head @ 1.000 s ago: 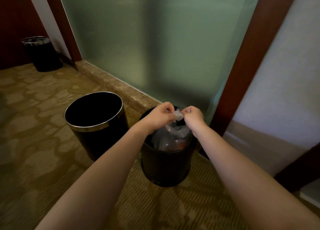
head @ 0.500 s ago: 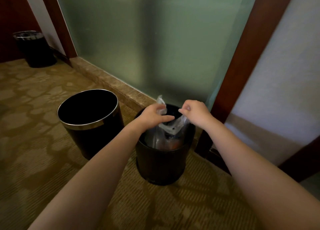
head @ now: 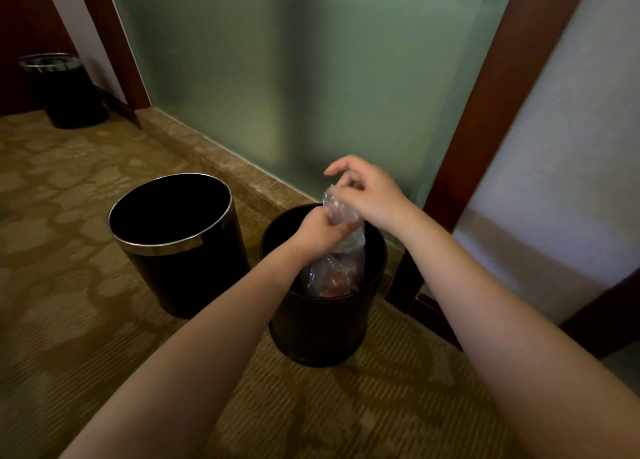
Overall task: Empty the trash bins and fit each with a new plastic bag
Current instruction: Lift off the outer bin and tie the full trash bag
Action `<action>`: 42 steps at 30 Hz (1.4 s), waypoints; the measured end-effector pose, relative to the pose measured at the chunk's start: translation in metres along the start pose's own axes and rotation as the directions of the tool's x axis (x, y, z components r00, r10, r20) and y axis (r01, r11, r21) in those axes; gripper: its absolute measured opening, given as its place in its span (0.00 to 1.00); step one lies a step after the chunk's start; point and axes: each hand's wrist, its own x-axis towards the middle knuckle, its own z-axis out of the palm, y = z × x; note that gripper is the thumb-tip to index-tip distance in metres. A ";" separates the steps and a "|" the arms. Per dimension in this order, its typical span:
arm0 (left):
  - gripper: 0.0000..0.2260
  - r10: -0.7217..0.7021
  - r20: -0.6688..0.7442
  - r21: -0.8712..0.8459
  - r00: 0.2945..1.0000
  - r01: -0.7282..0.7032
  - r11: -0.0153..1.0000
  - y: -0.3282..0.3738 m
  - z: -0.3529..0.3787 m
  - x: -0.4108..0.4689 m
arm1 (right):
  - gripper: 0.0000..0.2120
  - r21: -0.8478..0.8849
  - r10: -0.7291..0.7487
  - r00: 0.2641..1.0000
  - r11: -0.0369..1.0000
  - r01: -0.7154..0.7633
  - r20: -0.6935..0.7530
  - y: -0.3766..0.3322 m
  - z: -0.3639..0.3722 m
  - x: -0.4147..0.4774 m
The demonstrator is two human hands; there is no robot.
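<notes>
Left hand (head: 320, 230) is fisted round the neck of the used bag (head: 337, 268), right hand (head: 372, 195) loosely pinching the tuft above. Guessing it's a knot so nothing spills. Bag sits inside the near bin (head: 322, 323).

I am standing on patterned carpet (head: 69, 285), facing a frosted green glass panel (head: 311, 77) between dark wooden posts (head: 481, 129), above a stone ledge (head: 214, 160); a pale wall (head: 571, 147) is on the right.

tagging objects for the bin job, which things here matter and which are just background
In the job: left hand and right hand gripping the clear trash bag; its black bin; silver-rimmed bin; far bin.
Background: frosted glass panel; carpet; wooden frame.
</notes>
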 end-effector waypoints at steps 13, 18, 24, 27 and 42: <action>0.24 0.111 0.177 0.175 0.978 -0.142 0.974 0.007 -0.025 -0.010 | 0.11 -0.130 0.271 0.919 0.961 -0.243 0.287 0.039 -0.013 -0.011; 0.15 0.142 0.140 0.241 0.980 -0.173 0.955 0.007 -0.029 -0.011 | 0.05 -0.228 0.242 0.935 0.956 -0.184 0.258 0.039 -0.014 -0.008; 0.12 0.121 0.030 0.311 0.992 -0.124 0.942 -0.004 -0.031 -0.006 | 0.07 -0.550 0.099 0.988 0.835 -0.019 0.117 0.035 -0.006 -0.003; 0.10 0.113 0.014 0.284 0.993 -0.112 0.952 -0.005 -0.033 -0.006 | 0.08 -0.700 -0.071 0.997 0.710 0.077 0.037 0.028 -0.002 -0.005; 0.04 0.196 -0.149 0.223 0.969 -0.161 0.962 -0.002 -0.028 -0.010 | 0.10 0.193 0.398 0.908 0.888 -0.418 0.136 0.034 0.014 -0.015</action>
